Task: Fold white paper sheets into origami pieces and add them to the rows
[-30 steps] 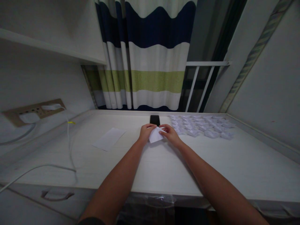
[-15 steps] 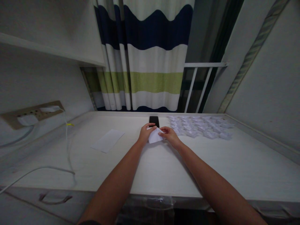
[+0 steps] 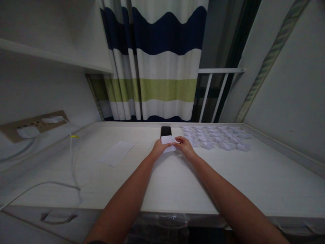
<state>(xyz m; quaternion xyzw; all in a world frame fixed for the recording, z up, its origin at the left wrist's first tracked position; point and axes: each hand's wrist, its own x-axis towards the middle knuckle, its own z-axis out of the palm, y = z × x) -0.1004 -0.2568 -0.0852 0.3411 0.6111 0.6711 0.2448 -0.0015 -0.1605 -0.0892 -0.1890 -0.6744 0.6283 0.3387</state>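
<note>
- Sockets [image 3: 33, 122] sit on the wall far left of the phone, with a white cable [image 3: 72, 162] trailing down onto the desk [image 3: 177, 183].
- Flat paper sheet [image 3: 116, 153] lies on the desk, left of the phone and well apart from both hands.
- Left hand [image 3: 158, 149] is just in front of the phone [image 3: 166, 131]; its fingers are pinched together on the near left edge of the folded paper [image 3: 169, 140].
- Folded paper is held between both hands just above the desk, directly in front of the phone and close to it, part folded and white.
- Right hand [image 3: 185, 146] is just right of the phone's near end; its fingers are clamped on the right edge of the folded paper.
- Folded pieces [image 3: 215, 137] are spread in rows on the desk, right of the phone, the nearest just beside the right hand.
- Risk, as I judge it: the thin paper could slip between the two pinches and crease crookedly, or tear if the hands pull apart.
- Second risk: the right wrist is close to the rows and a sideways sweep could scatter them; a push forward could nudge the phone.
</note>
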